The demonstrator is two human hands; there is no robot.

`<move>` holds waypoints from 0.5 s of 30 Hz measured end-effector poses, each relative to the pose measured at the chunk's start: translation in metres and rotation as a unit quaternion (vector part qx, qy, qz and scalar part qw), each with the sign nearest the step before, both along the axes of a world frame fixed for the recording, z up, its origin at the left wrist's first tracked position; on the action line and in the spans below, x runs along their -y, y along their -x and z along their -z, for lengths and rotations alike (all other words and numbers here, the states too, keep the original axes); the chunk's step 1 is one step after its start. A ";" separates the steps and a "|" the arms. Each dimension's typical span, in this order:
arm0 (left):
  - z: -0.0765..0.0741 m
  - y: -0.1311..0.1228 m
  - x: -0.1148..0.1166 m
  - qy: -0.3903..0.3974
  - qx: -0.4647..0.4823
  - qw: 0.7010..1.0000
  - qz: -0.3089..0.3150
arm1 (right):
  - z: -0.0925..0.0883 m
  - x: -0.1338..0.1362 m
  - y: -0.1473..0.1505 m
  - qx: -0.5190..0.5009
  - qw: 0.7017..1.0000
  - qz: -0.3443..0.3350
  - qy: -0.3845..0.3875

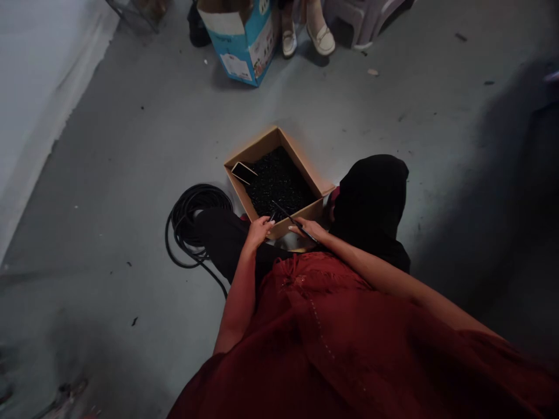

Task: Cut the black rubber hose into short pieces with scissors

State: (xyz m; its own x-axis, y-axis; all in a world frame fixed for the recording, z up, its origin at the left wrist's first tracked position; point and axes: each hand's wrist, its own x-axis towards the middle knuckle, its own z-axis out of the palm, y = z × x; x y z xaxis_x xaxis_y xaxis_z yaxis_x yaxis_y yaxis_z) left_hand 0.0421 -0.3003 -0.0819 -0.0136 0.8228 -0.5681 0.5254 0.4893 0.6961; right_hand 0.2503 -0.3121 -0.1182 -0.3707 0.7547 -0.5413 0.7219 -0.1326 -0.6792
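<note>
Between my knees stands an open cardboard box point(301, 162), holding a heap of small shiny black pieces point(279, 180). At its near edge, my left hand point(259, 231) has its fingertips pinched together; a small dark thing seems to be between them, too small to name. My right hand point(309, 228) is closed around a long, thin, black pointed tool point(283, 209), which slants over the box rim toward the pieces. Both hands are close together at the near corner. A small open carton piece point(243, 173) rests on the heap at the box's left side.
A coil of black cable or hose point(179, 221) lies on the floor left of my leg, one end running toward me. Farther off are a blue and white carton point(238, 43), another person's shoes point(322, 41) and a plastic stool point(356, 17). Scraps dot the grey floor.
</note>
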 end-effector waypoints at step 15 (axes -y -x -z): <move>-0.074 0.002 0.004 -0.061 -0.298 0.930 0.207 | 0.004 0.001 -0.001 -0.044 0.999 0.004 -0.016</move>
State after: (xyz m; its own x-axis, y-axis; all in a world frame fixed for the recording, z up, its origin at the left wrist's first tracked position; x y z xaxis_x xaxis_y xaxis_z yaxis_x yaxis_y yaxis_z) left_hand 0.0402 -0.3046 -0.0082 0.0353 0.8856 -0.4630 0.9614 0.0964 0.2575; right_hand 0.2513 -0.3134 -0.1225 -0.4102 0.7744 -0.4817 0.6575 -0.1149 -0.7446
